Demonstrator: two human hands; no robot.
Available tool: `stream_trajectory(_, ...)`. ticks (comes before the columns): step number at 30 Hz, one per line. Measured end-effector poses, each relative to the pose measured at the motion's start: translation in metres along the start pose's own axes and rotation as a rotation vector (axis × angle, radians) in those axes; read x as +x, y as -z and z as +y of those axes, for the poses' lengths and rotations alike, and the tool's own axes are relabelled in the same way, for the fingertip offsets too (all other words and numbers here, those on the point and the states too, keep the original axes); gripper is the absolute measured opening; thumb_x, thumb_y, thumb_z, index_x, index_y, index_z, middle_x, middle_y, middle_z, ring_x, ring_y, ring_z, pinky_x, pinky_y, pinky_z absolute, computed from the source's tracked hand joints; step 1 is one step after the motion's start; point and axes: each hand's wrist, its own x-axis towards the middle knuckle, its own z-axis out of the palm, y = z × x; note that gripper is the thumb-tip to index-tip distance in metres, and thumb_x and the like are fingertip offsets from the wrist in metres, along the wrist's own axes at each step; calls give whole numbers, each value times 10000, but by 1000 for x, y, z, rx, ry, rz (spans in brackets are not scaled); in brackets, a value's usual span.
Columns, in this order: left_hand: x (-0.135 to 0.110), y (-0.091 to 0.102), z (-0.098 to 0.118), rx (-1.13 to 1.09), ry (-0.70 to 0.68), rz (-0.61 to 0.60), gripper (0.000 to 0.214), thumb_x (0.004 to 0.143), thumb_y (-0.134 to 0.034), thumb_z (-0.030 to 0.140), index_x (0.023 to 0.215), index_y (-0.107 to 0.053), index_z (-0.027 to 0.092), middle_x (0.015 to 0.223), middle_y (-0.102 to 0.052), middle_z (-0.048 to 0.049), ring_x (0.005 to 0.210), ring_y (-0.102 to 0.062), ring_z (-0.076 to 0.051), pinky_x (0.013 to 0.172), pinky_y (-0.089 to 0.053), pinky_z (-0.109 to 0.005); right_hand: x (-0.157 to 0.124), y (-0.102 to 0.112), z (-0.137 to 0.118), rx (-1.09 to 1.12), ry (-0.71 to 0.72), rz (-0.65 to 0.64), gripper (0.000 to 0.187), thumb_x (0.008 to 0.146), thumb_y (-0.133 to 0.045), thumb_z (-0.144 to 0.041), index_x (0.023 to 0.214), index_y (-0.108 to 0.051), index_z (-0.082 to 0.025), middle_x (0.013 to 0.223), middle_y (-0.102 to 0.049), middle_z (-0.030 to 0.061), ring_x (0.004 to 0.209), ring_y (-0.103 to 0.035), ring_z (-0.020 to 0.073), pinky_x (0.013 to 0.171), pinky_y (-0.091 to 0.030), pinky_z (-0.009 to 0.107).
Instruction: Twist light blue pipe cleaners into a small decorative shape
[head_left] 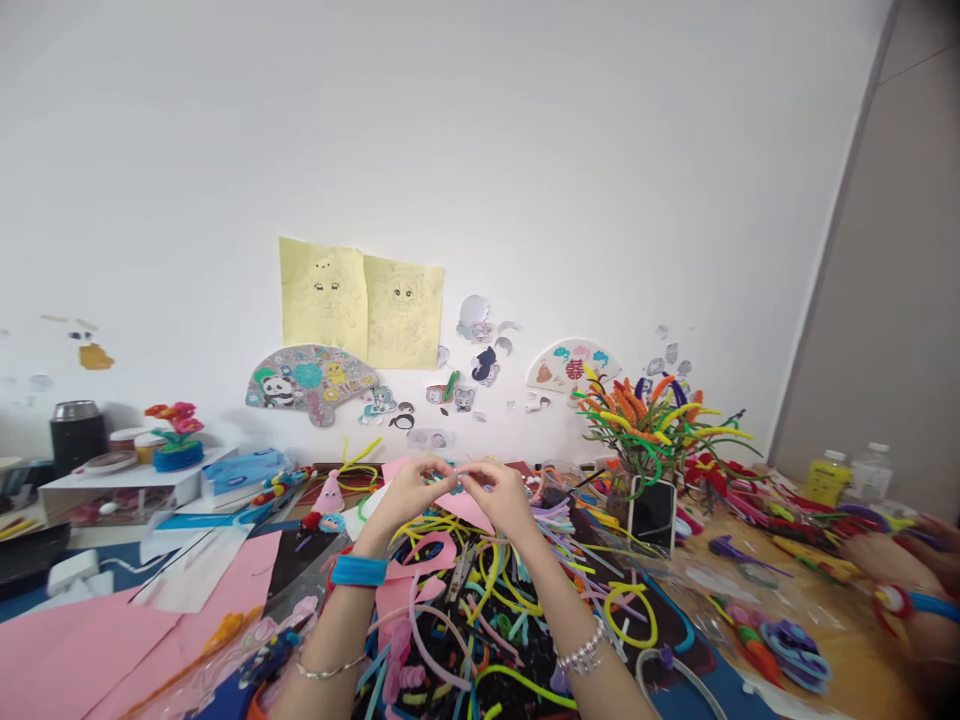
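Left hand point(409, 492) and right hand point(501, 497), fingertips pinched together on a thin piece, probably a pipe cleaner point(461, 472), above the stem pile point(480, 590); cluttered surface point(847, 640), white wall behind.

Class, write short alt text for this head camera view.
Two hands, left hand and right hand, meet over a table, pinching a small piece too tiny to identify. Colourful pipe cleaners litter the table; paper drawings hang on the white wall.

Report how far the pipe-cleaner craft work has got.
Done: a vase of orange, yellow and green pipe-cleaner flowers stands on the table. In hand: left hand and right hand meet over a small light pipe-cleaner piece, too small to identify. Left: a loose heap of coloured pipe cleaners lies unshaped below.
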Motion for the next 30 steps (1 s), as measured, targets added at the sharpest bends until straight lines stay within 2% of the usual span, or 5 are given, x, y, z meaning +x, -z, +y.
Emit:
stream_trajectory(7,0,-6,7,556,-327,75,125,841,-522,187,813,-644,185,850,-622,-79,860,-532,-241,782,-406,-366,5,-1,19,127,-126,-30,206,817,-562,-317,798,-678,-148,605,-670,32,552,-638,164,551,-536,271)
stream_trajectory(12,2,-11,6,503,-245,120,88,822,-547,188,771,-620,189,802,-653,-61,821,-569,-225,756,-425,-340,2,-4,12,100,-107,110,208,821,-565,-350,920,-612,-173,675,-668,24,585,-638,158,569,-531,268)
stream_trajectory(16,3,-16,7,460,-175,172,91,819,-555,223,773,-627,193,789,-676,-57,789,-600,-216,732,-440,-329,-3,-7,3,-15,-48,189,137,825,-559,-285,859,-654,-193,841,-685,64,761,-634,188,722,-508,310)
stream_trajectory(24,3,-12,11,378,-125,203,96,795,-591,234,749,-663,190,762,-698,-55,773,-619,-219,735,-440,-324,1,-6,5,-42,-43,100,122,775,-577,-226,833,-682,-202,854,-647,51,739,-589,174,729,-481,304)
stream_trajectory(30,3,-12,12,288,-121,163,110,769,-628,267,720,-687,189,737,-701,-53,754,-616,-220,728,-439,-317,7,1,21,139,-188,-105,236,808,-485,-261,680,-648,-149,587,-580,1,550,-545,122,535,-470,223)
